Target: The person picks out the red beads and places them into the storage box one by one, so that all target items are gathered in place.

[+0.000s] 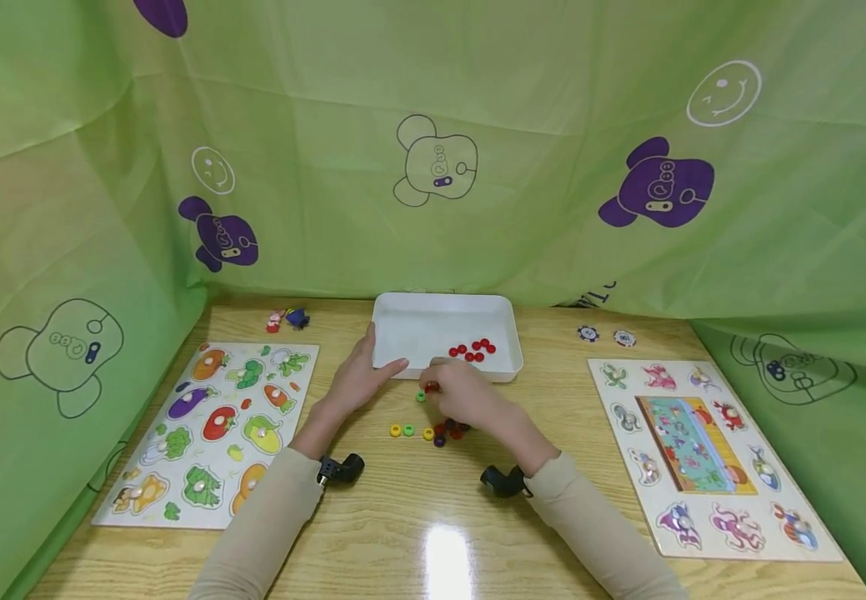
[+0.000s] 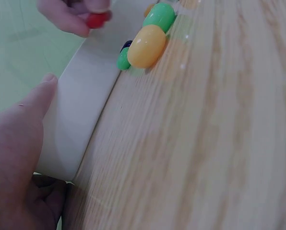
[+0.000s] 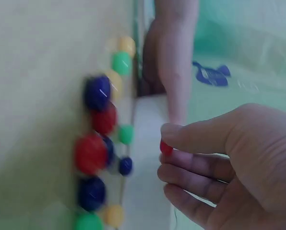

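Note:
My right hand [image 1: 470, 395] pinches a small red bead [image 3: 166, 148] between thumb and fingertips, just over the front wall of a white tray [image 1: 416, 329]. My left hand [image 1: 356, 377] grips the tray's near left corner, thumb along the rim and fingers outside the wall. Several red beads [image 1: 469, 357] lie inside the tray on its right. On the wood before it are loose beads: a yellow bead [image 1: 395, 430], a green bead [image 1: 408, 430] and a dark blue bead [image 1: 439, 441] among others. The right hand partly hides this group in the head view.
A vegetable peg puzzle [image 1: 241, 410] lies at the left, a sea-animal puzzle [image 1: 638, 429] at the right. Two small figurines [image 1: 286, 319] stand at the back left. Two poker chips [image 1: 624, 338] lie at the back right. A green printed curtain [image 1: 538, 200] encloses the table.

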Demonstrator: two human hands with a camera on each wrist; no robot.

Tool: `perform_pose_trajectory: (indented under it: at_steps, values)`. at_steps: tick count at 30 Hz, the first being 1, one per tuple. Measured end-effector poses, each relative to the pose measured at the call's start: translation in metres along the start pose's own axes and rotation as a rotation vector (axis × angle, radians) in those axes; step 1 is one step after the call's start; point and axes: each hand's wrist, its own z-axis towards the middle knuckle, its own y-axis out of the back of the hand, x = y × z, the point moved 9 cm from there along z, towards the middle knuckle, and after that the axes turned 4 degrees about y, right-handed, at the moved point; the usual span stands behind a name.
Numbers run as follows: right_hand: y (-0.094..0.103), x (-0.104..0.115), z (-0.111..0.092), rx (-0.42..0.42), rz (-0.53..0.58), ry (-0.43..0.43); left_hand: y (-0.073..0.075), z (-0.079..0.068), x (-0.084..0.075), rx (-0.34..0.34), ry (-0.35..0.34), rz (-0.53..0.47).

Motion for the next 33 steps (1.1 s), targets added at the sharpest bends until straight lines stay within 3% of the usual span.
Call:
perform_pose_trajectory:
  at_steps: [5,11,21,33]
  values:
    - [0.020,-0.022,0.005,-0.095,0.048,-0.089,0.001,0.001,0.000,-0.002,0.001,0.000]
    - [0.030,-0.048,0.009,-0.163,0.097,-0.169,0.000,0.001,0.002,-0.005,0.005,-0.010]
    - [0.014,-0.088,0.013,-0.115,0.152,-0.285,-0.002,-0.001,0.003,0.004,0.009,0.003]
    - [0.005,-0.098,0.018,-0.115,0.144,-0.300,-0.001,0.002,0.001,0.005,0.011,-0.009]
